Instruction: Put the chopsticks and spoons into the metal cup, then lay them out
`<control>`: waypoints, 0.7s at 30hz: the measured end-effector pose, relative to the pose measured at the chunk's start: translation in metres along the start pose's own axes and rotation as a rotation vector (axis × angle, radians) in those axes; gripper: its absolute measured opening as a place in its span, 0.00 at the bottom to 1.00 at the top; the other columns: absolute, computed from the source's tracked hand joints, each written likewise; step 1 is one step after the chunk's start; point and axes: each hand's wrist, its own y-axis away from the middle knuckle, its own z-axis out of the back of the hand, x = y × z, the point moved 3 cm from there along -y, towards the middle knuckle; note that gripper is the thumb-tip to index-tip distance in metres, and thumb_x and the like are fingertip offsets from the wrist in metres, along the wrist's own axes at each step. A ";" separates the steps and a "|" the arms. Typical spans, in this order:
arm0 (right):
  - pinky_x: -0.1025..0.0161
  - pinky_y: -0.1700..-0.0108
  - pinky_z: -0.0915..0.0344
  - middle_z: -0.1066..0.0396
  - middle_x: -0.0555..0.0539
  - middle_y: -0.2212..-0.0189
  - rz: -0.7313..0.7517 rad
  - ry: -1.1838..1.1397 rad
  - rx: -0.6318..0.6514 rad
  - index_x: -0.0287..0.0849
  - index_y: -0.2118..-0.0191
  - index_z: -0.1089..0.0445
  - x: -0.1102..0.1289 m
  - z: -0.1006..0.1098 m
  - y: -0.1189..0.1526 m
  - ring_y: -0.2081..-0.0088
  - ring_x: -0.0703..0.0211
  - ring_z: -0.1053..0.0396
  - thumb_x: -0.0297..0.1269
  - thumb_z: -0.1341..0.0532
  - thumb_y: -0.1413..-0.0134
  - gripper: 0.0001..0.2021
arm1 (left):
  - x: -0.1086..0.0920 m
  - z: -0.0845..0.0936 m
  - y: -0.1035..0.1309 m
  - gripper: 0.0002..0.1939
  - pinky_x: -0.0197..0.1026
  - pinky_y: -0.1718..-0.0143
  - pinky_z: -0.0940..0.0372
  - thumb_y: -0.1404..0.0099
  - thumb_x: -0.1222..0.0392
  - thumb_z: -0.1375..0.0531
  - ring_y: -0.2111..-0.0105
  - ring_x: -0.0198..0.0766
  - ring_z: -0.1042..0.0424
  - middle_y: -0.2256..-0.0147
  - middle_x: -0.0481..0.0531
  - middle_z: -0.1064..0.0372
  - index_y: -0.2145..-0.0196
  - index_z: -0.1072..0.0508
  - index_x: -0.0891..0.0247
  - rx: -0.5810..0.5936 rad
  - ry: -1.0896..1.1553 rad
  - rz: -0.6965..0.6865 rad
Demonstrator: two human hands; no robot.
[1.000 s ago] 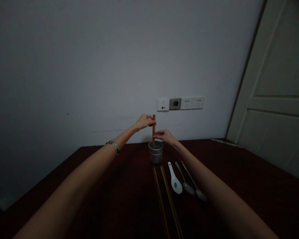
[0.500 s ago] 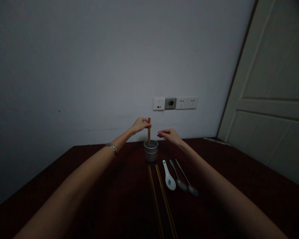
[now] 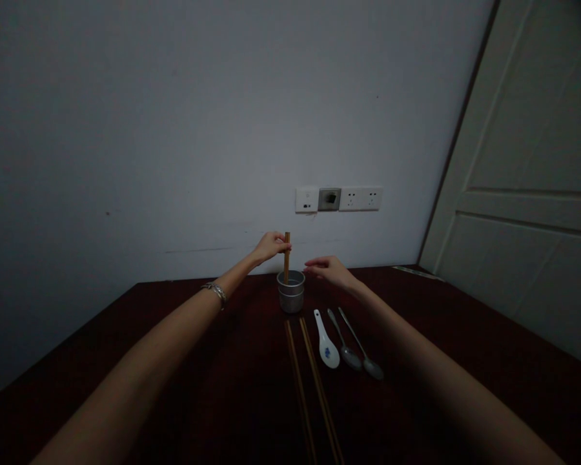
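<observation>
My left hand (image 3: pixel 272 245) is closed on a pair of wooden chopsticks (image 3: pixel 286 261), held upright with their lower ends inside a grey metal cup (image 3: pixel 291 299). Just right of the cup's rim is my right hand (image 3: pixel 332 270), fingers stretched out and holding nothing; whether a fingertip touches the rim I cannot tell. In front of the cup lie more wooden chopsticks (image 3: pixel 314 371) in two lines. Beside them rest a white spoon (image 3: pixel 328 349) with a blue mark and two metal spoons, one nearer (image 3: pixel 350 358) and one farther right (image 3: pixel 372 368).
Everything stands on a dark red table (image 3: pixel 213 387) pushed against a pale wall (image 3: pixel 174 129). Sockets and a switch (image 3: pixel 339 199) sit on the wall above the cup. A panelled door (image 3: pixel 527 161) is at the right.
My right hand has come down a little and closer to the cup's rim. The chopsticks in my left hand sit slightly lower in the view. The spoons and other chopsticks lie as before.
</observation>
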 end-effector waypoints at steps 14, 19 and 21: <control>0.54 0.52 0.40 0.47 0.30 0.46 -0.079 0.118 0.165 0.36 0.38 0.60 -0.019 -0.033 -0.013 0.49 0.47 0.41 0.44 0.30 0.74 0.56 | 0.013 0.001 -0.006 0.03 0.36 0.70 0.36 0.50 0.70 0.39 0.77 0.32 0.31 0.79 0.51 0.30 0.77 0.32 0.70 -0.054 -0.020 0.034; 0.51 0.44 0.50 0.51 0.31 0.42 -0.010 0.197 0.192 0.35 0.38 0.65 -0.019 -0.051 -0.013 0.42 0.45 0.51 0.45 0.29 0.77 0.61 | 0.016 0.000 -0.006 0.03 0.36 0.71 0.37 0.50 0.68 0.39 0.77 0.32 0.31 0.78 0.52 0.29 0.76 0.31 0.70 -0.062 -0.015 0.039; 0.51 0.43 0.52 0.51 0.33 0.42 0.023 0.221 0.173 0.36 0.38 0.65 -0.018 -0.055 -0.013 0.42 0.45 0.51 0.43 0.30 0.76 0.59 | 0.017 0.000 -0.006 0.04 0.36 0.71 0.37 0.50 0.67 0.39 0.77 0.32 0.31 0.77 0.53 0.29 0.75 0.30 0.71 -0.056 -0.011 0.031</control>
